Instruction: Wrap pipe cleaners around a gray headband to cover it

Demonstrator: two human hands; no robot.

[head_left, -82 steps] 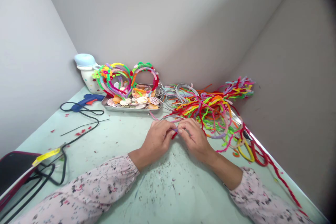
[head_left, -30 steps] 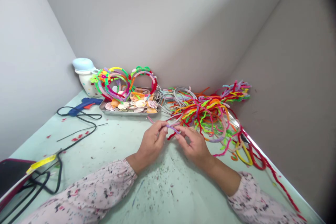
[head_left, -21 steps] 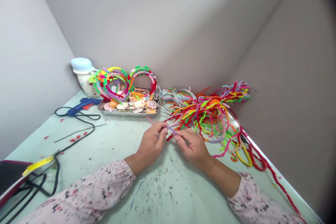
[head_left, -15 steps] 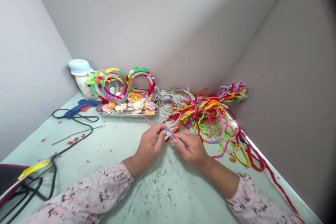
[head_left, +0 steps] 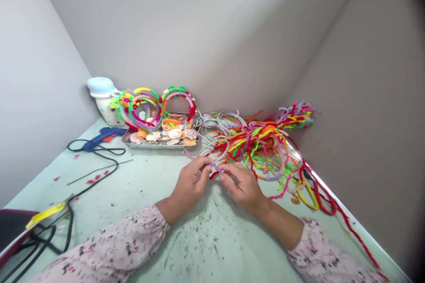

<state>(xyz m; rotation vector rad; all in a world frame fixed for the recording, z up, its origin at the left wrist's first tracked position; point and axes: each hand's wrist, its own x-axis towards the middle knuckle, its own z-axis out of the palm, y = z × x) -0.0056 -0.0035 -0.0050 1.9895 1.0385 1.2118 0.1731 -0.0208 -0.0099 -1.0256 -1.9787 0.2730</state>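
My left hand [head_left: 190, 183] and my right hand [head_left: 242, 185] meet over the pale green table [head_left: 139, 185], fingertips pinched together on a thin purple pipe cleaner [head_left: 216, 167]. It is wound around a grey headband whose end runs up and left from my fingers. Just beyond my right hand lies a tangled heap of coloured pipe cleaners [head_left: 265, 141] against the right wall.
A metal tray of seashells [head_left: 166, 135] holds decorated headbands [head_left: 149, 104] at the back. A white jar with a blue lid [head_left: 101, 97] and a blue glue gun [head_left: 102, 135] with a black cord lie at left. Yellow-handled scissors [head_left: 307, 196] sit right; a dark case [head_left: 13, 234] is at the near left.
My hands stayed together on the pipe cleaner, with the fingers shifting slightly as they work it. The view drifted a little; nothing else moved.
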